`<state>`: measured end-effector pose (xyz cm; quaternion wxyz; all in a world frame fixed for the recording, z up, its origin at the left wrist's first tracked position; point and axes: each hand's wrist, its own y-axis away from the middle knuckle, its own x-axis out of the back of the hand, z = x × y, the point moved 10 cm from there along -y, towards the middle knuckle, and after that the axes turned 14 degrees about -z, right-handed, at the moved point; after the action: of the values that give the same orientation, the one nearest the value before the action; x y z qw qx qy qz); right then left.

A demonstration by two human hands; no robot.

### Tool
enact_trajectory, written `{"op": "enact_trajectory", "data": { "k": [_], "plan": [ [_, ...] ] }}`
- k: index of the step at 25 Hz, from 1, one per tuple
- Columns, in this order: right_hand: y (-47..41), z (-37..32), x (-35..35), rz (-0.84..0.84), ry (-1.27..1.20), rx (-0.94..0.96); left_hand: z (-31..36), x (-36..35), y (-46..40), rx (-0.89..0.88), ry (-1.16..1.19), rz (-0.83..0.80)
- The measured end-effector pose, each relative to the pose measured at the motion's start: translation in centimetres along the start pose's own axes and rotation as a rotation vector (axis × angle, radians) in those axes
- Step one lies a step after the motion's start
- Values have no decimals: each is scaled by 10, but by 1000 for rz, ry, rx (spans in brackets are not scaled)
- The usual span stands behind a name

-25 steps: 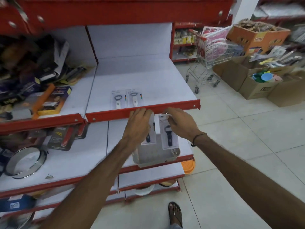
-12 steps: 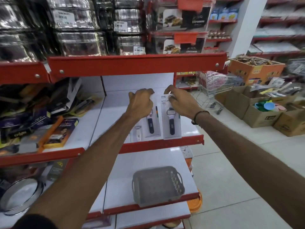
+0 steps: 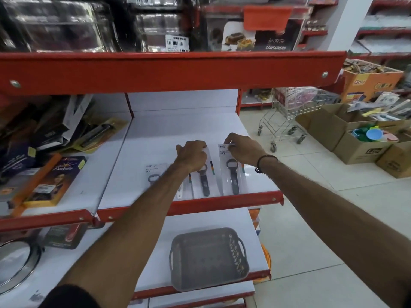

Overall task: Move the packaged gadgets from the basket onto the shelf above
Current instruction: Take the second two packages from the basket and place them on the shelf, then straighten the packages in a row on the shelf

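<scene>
Gripping one gadget pack each, left hand and right hand meet the white shelf.

a shop aisle, red-edged white display shelves stocked with boxed containers bearing a price sticker, carded bottle openers, a wire shopping trolley, open cardboard stock boxes on the tiled floor

Red-edged store racks fill nine to twelve o'clock. Pale tiled floor spreads at four, a wire trolley and cardboard boxes at two.
</scene>
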<state>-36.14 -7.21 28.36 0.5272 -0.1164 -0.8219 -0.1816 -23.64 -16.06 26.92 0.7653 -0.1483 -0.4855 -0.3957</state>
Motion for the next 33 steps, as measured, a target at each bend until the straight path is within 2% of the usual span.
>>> {"op": "enact_trajectory", "data": {
  "k": [4,9,13,16,18,20,24,33],
  "plan": [
    [-13,8,-16,-8,75,-2,-8,-15,-11,1,-96,-29],
    [-7,14,-47,-144,283,-53,-17,-32,-2,-7,-272,-152],
    [11,-9,-43,-64,179,40,-44,0,32,-8,-144,-168],
    [23,-55,-45,-129,21,182,-81,30,63,122,-263,-330],
    [28,-90,-57,-232,99,242,-100,37,84,208,-451,-484],
    [31,-110,-75,-332,233,237,-109,33,96,222,-559,-563],
    [35,-121,-97,-426,361,215,-113,21,105,182,-520,-523],
    [25,-123,-98,-377,277,190,-125,21,95,97,-434,-449]
  ]
}}
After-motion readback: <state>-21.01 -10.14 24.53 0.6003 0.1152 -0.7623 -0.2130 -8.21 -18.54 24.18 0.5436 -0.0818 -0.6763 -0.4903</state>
